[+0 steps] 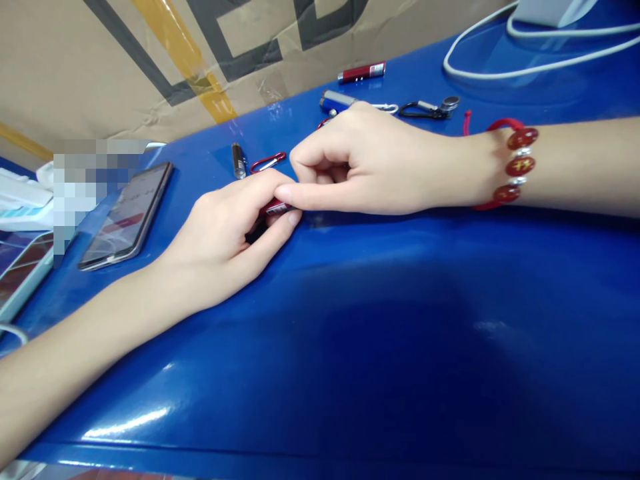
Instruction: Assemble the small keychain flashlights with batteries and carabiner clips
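My left hand (230, 233) is closed around a small red cylinder (277, 207), of which only a short strip with a label shows between thumb and fingers. My right hand (350, 167), with a red beaded bracelet (520, 165) on the wrist, has its fingers curled, and its thumb and fingertips meet the end of the cylinder beside the left fingertips. Behind the hands lie a dark small cylinder (239, 161), a red carabiner (269, 162) and a blue and silver cylinder (336, 102), partly covered by my right hand.
A second red cylinder (361, 72) and a black carabiner (425, 110) lie at the back of the blue table (400, 347). A phone (129, 217) is at left, a white cable (480, 75) at right. Behind stands a cardboard box (150, 67).
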A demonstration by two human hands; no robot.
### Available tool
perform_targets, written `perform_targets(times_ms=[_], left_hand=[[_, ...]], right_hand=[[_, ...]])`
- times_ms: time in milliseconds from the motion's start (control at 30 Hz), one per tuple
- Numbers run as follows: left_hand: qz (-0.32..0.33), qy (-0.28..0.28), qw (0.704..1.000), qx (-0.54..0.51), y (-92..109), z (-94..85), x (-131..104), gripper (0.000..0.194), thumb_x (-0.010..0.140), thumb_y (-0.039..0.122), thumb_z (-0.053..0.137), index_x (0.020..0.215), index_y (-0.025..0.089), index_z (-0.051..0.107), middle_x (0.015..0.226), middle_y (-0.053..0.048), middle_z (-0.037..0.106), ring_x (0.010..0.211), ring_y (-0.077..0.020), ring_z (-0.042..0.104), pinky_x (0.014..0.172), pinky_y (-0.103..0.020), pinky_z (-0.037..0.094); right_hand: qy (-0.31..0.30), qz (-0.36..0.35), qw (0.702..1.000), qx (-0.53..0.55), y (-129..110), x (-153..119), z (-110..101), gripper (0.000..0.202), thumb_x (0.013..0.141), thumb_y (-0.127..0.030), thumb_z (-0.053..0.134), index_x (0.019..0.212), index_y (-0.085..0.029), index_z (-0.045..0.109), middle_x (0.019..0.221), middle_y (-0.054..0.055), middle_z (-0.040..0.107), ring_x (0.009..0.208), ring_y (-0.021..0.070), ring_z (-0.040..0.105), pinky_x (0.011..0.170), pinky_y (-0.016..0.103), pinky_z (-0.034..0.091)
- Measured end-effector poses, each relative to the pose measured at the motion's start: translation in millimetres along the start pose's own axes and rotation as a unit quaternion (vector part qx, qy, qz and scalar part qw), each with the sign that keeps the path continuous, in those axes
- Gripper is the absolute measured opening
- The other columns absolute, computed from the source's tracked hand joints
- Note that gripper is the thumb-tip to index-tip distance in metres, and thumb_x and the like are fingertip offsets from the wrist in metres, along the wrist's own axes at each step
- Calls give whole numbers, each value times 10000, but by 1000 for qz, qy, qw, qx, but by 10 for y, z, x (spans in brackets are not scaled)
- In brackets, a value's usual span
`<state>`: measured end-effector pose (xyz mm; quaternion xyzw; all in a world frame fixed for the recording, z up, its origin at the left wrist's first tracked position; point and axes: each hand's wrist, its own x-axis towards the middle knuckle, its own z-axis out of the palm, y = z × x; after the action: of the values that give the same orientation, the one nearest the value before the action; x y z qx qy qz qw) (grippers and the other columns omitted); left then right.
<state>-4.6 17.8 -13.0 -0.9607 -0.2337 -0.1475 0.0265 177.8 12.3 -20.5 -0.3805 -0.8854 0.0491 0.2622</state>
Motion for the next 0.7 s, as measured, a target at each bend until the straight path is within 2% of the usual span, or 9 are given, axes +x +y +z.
perform_targets(times_ms=[700], left_hand=[[20, 13, 1000, 18, -8, 6, 4, 120, 829, 218, 406, 835, 133, 491, 712, 29, 521, 586, -66, 479, 574, -181, 402]], right_hand=[[-9, 10, 1000, -8, -7, -2, 0, 434, 818, -435, 361, 610, -100, 539, 495, -96, 356, 462, 3, 319, 455, 147, 202]])
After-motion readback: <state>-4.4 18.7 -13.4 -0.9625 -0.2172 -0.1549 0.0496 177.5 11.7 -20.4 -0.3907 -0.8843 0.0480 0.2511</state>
